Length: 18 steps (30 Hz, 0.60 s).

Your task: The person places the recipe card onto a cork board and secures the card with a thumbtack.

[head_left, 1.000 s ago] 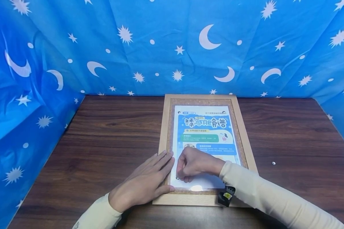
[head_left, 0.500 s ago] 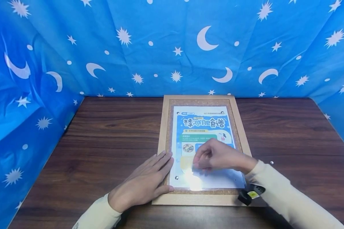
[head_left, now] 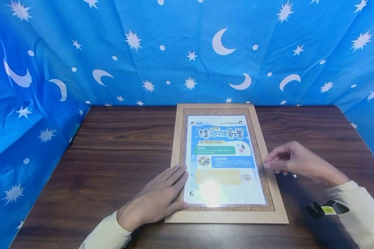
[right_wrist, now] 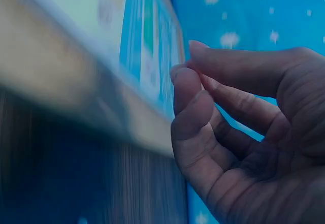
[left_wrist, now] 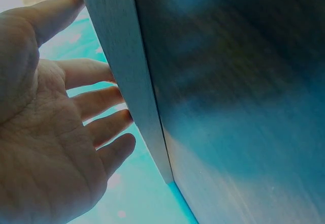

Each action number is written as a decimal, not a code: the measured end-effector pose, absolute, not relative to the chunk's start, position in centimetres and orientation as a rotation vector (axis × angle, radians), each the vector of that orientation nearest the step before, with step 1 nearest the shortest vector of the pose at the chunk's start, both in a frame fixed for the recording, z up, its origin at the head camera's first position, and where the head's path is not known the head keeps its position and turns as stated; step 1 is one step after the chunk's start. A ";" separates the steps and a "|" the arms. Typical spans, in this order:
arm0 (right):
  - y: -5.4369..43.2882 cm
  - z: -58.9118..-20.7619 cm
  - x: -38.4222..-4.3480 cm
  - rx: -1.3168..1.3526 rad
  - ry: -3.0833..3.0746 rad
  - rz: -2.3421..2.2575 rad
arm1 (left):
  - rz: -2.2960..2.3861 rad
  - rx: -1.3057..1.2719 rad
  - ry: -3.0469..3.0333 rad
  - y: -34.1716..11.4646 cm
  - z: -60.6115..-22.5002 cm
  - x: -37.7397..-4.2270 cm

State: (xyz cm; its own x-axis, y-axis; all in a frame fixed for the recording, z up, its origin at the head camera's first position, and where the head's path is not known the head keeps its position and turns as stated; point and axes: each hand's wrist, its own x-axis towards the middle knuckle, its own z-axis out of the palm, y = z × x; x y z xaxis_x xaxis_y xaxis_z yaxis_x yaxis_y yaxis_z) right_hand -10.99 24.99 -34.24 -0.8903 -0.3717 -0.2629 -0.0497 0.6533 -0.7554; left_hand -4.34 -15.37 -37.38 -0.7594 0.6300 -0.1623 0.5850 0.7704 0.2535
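A framed cork board (head_left: 226,217) lies on the table, with a printed sheet (head_left: 224,145) in Chinese on it. Silver thumbtacks stand at the sheet's upper left (head_left: 192,123), upper right (head_left: 240,122) and lower left (head_left: 191,193). My left hand (head_left: 157,195) rests flat on the board's left side, fingers straight; the left wrist view has its fingers (left_wrist: 104,102) along the wooden edge. Just off the board's right edge, my right hand (head_left: 299,162) is raised with loosely curled fingers and nothing visible between them. A loose thumbtack (head_left: 294,176) lies on the table below that hand.
The table (head_left: 118,145) has a dark wood grain. A blue cloth (head_left: 162,69) with white moons and stars hangs behind and at both sides. A bright glare (head_left: 210,193) covers part of the sheet's lower half. A black device (head_left: 327,209) sits on the right wrist.
My right hand has left the lower-left thumbtack, which now shows uncovered, and moved right across the sheet to beyond the frame. My left hand stays in place.
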 end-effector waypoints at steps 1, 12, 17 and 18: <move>25.8 -34.4 -11.0 -0.335 2.492 -1.090 | 0.278 0.951 2.726 -15.4 -37.4 -4.3; 32.4 -37.2 -10.1 -0.225 2.584 -0.909 | 0.289 0.956 2.729 -15.5 -37.4 -4.3; 32.8 -38.3 -10.0 -0.243 2.593 -0.900 | 0.298 0.964 2.727 -15.5 -37.4 -4.4; 32.7 -38.4 -10.0 -0.252 2.602 -0.895 | 0.300 0.965 2.724 -15.5 -37.4 -4.4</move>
State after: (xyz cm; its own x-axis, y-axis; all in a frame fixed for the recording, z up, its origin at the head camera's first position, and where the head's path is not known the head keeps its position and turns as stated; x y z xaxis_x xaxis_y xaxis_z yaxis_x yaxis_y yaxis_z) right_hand -9.97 32.75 -38.44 -0.9130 -0.2853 -0.2914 -0.0457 0.7816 -0.6221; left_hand -4.37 -15.47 -37.40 -0.7547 0.6384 -0.1515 0.5901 0.7614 0.2684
